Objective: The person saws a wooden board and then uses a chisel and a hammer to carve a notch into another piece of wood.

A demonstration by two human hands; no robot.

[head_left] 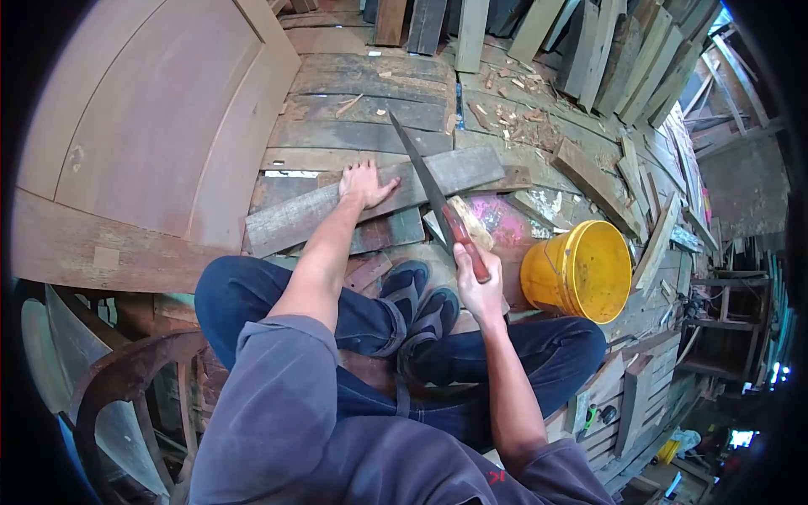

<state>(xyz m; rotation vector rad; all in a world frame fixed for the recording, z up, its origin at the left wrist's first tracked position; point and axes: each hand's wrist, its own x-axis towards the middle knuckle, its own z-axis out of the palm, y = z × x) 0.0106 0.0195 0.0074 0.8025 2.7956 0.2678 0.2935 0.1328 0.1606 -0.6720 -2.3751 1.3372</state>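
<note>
A weathered grey plank (pixel 311 210) lies slantwise in front of my feet, over other wood pieces. My left hand (pixel 364 183) presses on top of it, palm down with the fingers stretched out. In my right hand (pixel 480 290) is the red-brown wooden handle of a handsaw (pixel 427 177), fingers wrapped round it. The saw's dark blade crosses the plank right of my left hand, its narrow tip pointing away from me. Beneath the plank's near side, a darker board (pixel 389 231) shows in part.
A yellow bucket (pixel 551 273) stands right of my right hand. To the left leans a large wooden panel door (pixel 160 109), above a curved wooden chair (pixel 126 379). Upright boards (pixel 471 34) line the far side, with wood chips (pixel 522 109) scattered on the plank floor.
</note>
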